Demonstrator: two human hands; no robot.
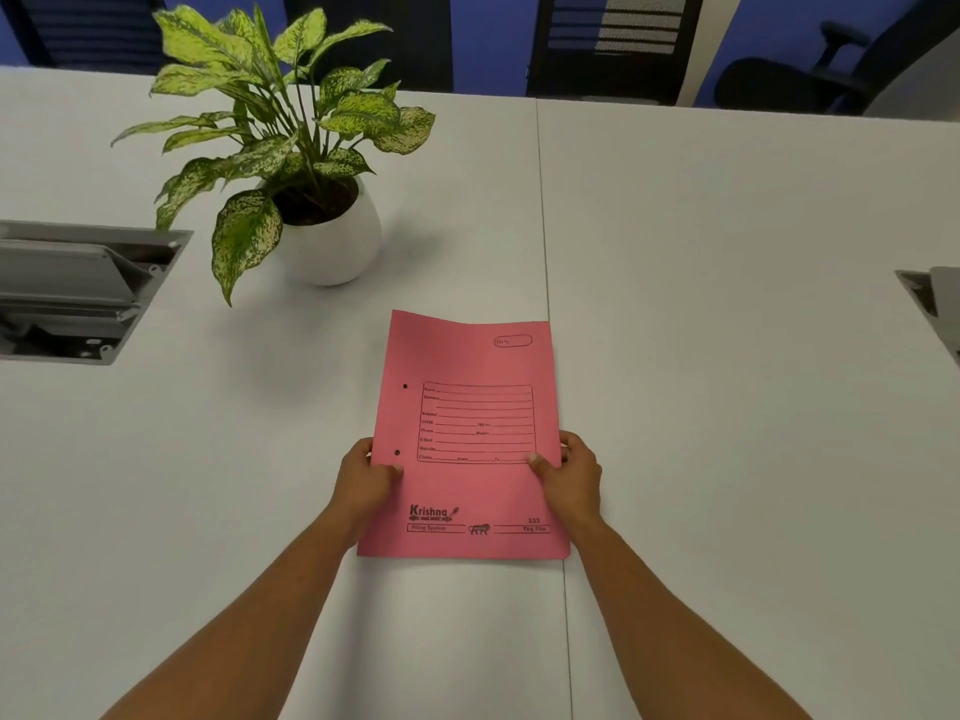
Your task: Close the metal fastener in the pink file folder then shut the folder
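The pink file folder [462,491] is shut, its printed front cover facing up, with two punched holes near its left edge. It is held over the white table [727,356], its far end tilted slightly up. My left hand [363,480] grips the folder's left edge, thumb on the cover. My right hand [571,478] grips the right edge the same way. The metal fastener is hidden inside the folder.
A leafy plant in a white pot [332,241] stands on the table behind and left of the folder. Open cable hatches sit in the table at the left [78,293] and at the right edge [935,309]. Black office chairs [779,75] stand beyond the table.
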